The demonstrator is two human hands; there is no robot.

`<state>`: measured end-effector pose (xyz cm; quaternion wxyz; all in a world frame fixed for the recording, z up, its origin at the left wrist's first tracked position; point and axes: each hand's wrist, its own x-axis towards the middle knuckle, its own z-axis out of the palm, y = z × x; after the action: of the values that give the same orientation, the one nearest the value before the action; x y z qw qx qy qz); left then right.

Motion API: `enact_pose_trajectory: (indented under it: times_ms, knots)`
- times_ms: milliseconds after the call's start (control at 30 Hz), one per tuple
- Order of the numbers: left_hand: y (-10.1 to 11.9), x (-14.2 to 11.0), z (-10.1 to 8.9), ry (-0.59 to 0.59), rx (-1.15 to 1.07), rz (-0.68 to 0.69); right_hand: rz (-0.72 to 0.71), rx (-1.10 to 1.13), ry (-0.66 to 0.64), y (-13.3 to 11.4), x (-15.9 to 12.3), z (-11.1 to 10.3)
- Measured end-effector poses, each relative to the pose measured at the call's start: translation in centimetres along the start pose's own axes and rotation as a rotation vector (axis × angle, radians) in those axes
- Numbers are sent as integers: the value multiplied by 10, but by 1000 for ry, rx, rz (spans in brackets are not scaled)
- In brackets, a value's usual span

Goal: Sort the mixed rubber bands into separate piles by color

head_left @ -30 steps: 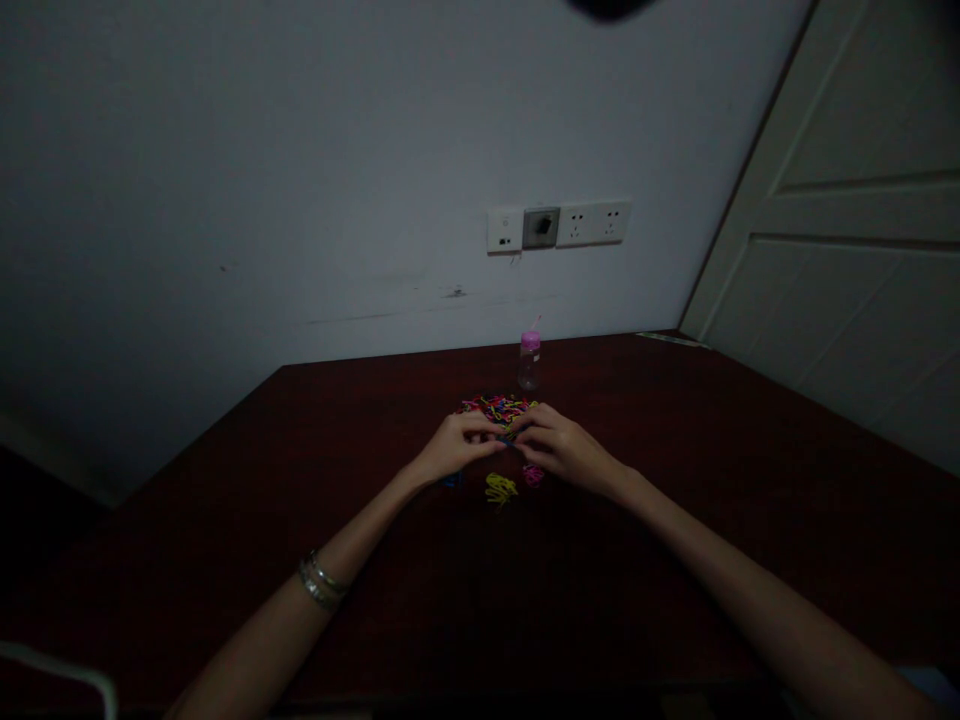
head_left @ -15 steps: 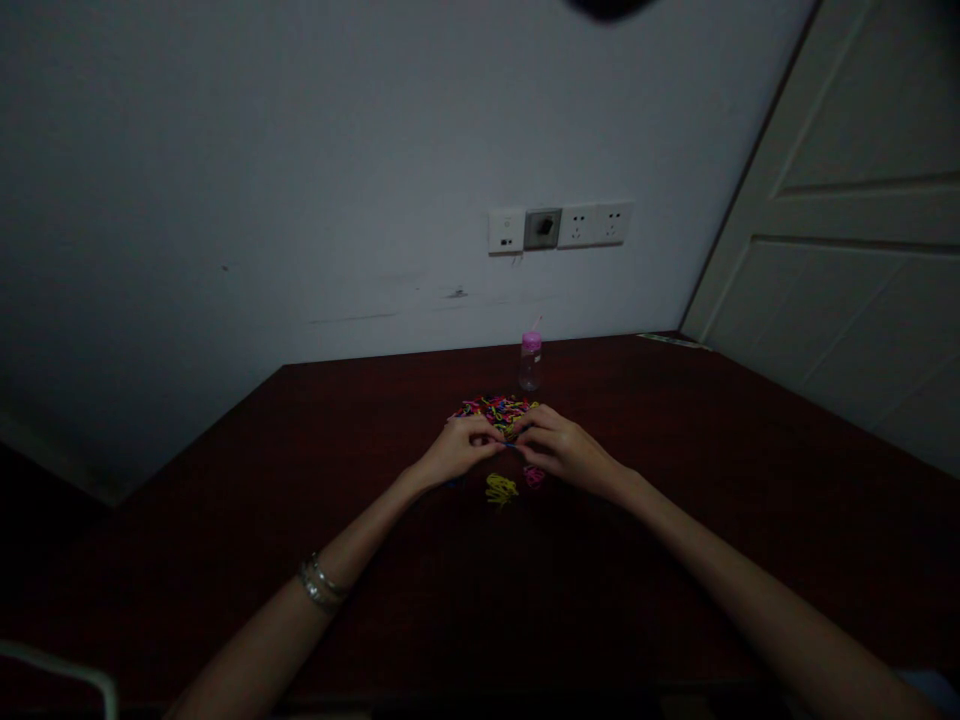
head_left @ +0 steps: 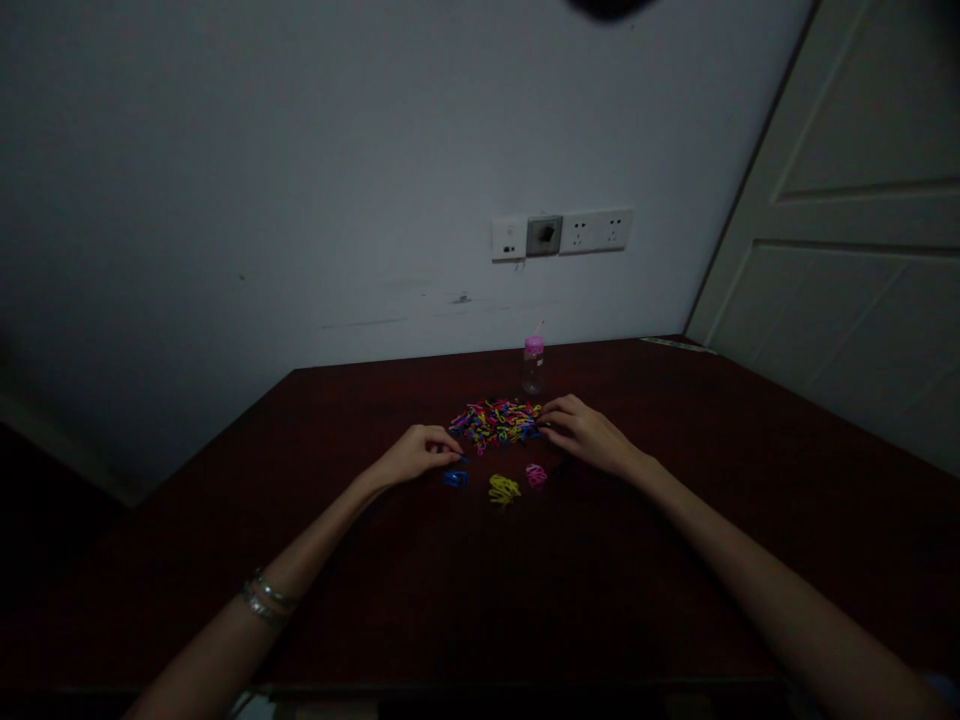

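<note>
Colourful bands (head_left: 495, 422) lie heaped on the desk (head_left: 480, 600), beyond a blue bunch (head_left: 455, 479), yellow bunch (head_left: 504, 489) and pink bunch (head_left: 535, 475). The left hand (head_left: 416, 453) pinches a blue band (head_left: 463, 458); the right hand (head_left: 585, 432) curls beside the heap, its hold unclear.

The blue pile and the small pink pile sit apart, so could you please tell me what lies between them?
In the head view, a yellow pile lies between the blue pile and the pink pile, closer to the pink one.

The left hand (head_left: 417, 453) pinches a blue piece (head_left: 463, 459), the right hand (head_left: 585, 432) at the edge of a multicoloured pile (head_left: 495, 422).
</note>
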<state>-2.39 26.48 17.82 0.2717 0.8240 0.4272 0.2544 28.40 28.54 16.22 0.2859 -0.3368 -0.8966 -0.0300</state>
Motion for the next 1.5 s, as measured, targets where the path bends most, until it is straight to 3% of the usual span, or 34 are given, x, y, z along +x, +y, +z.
enact_pose_trajectory:
  times_ms: [200,500,733,900,1167,1500]
  knots:
    - [-10,-11,1,-48,61,-48,1,-10,-12,-1,0,2]
    - [-1,-12,3,-114,66,-95,19,18,-18,-3,0,5]
    - [-22,6,7,65,-147,-196,117,85,-78,-7,2,14]
    - [-39,23,13,203,-148,-241,162,33,-143,-13,7,23]
    - [-37,29,21,228,-161,-259,157,-181,-138,-25,11,26]
    - [-36,27,25,259,-182,-228,144,-194,-125,-26,11,26]
